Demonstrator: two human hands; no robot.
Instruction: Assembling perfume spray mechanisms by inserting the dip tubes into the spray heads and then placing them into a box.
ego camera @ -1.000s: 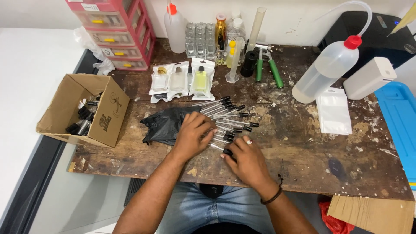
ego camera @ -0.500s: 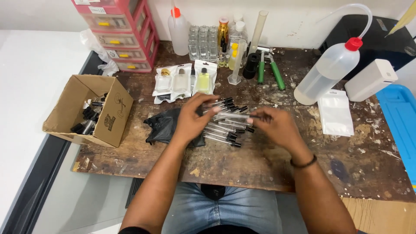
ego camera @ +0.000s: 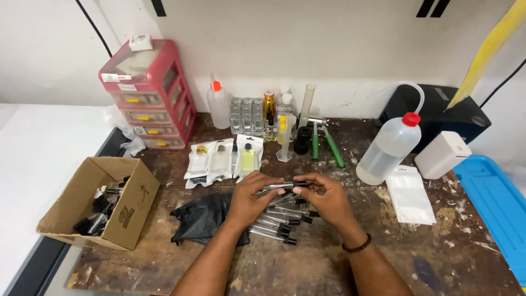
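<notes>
Both hands hold one slim clear vial with a black cap just above the worn wooden table. My left hand grips its clear body, and my right hand pinches the capped end. Under the hands lies a row of several similar capped vials. A crumpled black plastic bag lies at the left of the vials, partly under my left wrist.
An open cardboard box with more vials stands at the left. Three bagged small bottles, a red drawer unit, squeeze bottles, green-handled pliers, a white pouch, a white box and a blue tray surround the work spot.
The hands came off the row of vials, lifted one vial and brought it up between them. The camera tilted up, showing more wall.
</notes>
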